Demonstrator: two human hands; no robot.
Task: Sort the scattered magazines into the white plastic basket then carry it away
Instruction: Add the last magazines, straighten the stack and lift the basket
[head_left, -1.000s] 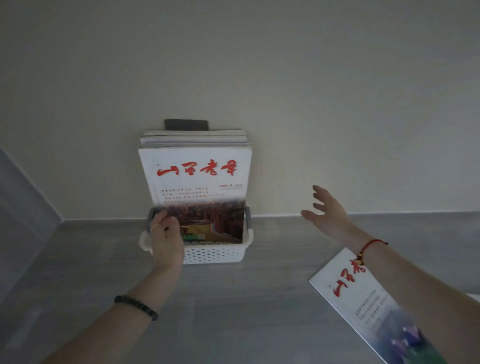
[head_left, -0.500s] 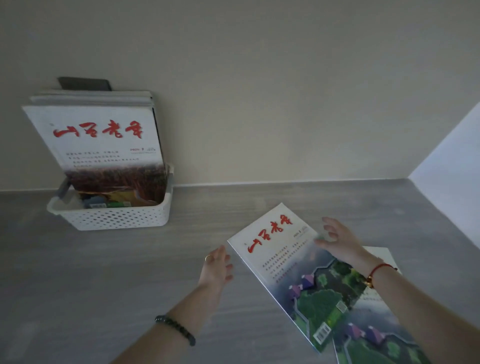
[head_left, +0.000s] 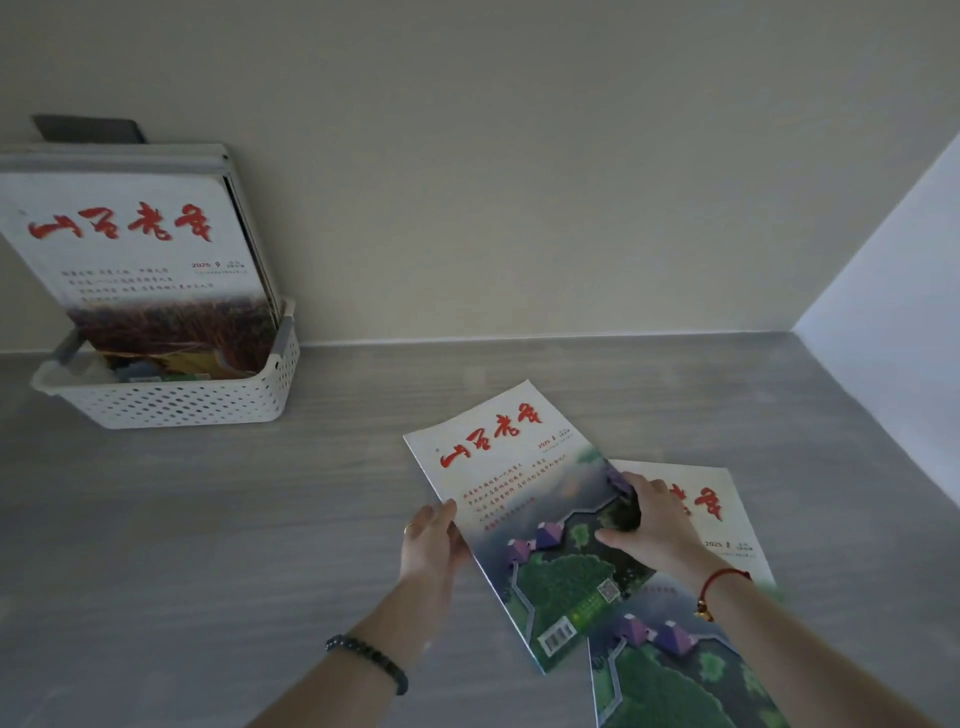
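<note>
basket (head_left: 176, 400): magazines (head_left: 140, 260) upright inside | left hand (head_left: 431, 540), right hand (head_left: 649, 525): both hands gripping top magazine (head_left: 519, 499)

Desk (head_left: 208, 519): grey, wood-grain streaks running left-right, matte, dim light. Back wall (head_left: 519, 156): plain cream/off-white, meets the desk along a thin pale seam. Side wall (head_left: 893, 312) on the right, lighter & bluish-white, joins the back wall at a corner w/ a diagonal edge in the wide-angle view. Dark grey flat rectangular item (head_left: 88, 129) top left, leaning vs. the back wall, only its top strip shows; can't tell what it is. Small mixed stuff (head_left: 156, 366) low at the left, yellow, green & bluish bits, too dim to ID.
</note>
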